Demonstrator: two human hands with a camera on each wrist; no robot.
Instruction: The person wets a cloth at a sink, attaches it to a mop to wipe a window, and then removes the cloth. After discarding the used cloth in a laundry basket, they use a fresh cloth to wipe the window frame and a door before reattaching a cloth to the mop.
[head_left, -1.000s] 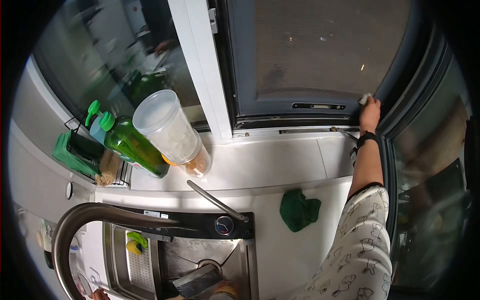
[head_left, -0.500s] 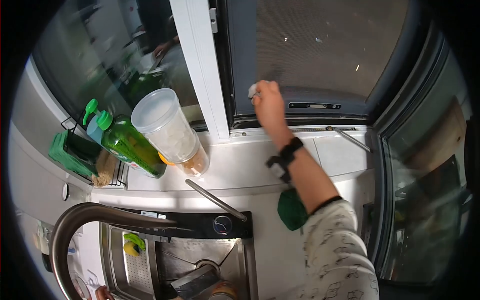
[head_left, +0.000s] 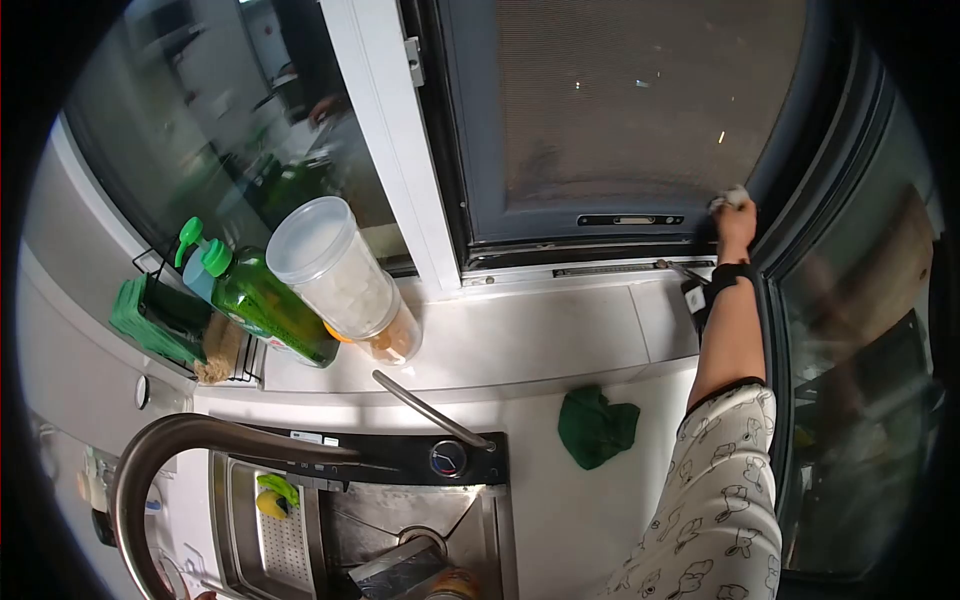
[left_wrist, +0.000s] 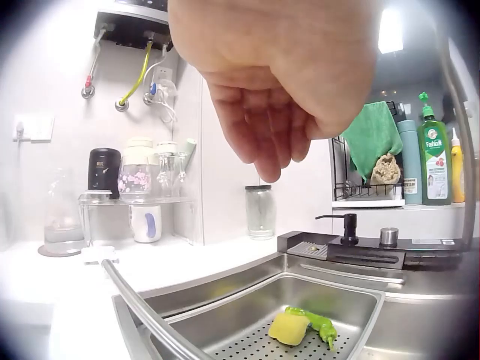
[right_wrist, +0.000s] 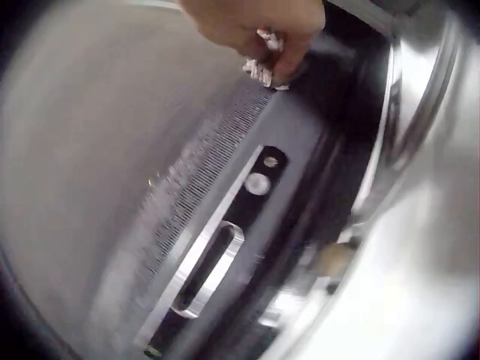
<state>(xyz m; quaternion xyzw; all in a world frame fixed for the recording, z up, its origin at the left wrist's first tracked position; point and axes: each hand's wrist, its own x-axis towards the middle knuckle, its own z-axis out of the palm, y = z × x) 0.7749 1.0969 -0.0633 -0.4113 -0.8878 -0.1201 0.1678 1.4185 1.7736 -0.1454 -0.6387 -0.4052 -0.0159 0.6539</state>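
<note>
At the lower right corner of the dark-framed window screen [head_left: 640,110], my right hand [head_left: 737,225] grips a crumpled white tissue [right_wrist: 259,73]. The tissue is pressed to the frame where it meets the mesh. In the right wrist view, the screen's long black and silver latch [right_wrist: 210,266] lies below that hand. My left hand [left_wrist: 277,67] hangs with loosely curled fingers over the sink's side, holding nothing. Beneath it in the left wrist view, a yellow sponge-like piece [left_wrist: 289,328] and a green pepper [left_wrist: 319,324] lie in the perforated sink tray [left_wrist: 240,346].
Bottles and clear jars [head_left: 335,265] stand on the sill at left, near a green soap bottle [head_left: 265,305]. A curved faucet [head_left: 135,480] arches over the sink. A green cloth [head_left: 598,425] lies on the counter. The opened glass sash [head_left: 850,400] flanks my right arm.
My right hand, with the tissue, was at the lower right corner, swept to the screen's lower left, and is now back at the right corner. The green cloth shows fully again.
</note>
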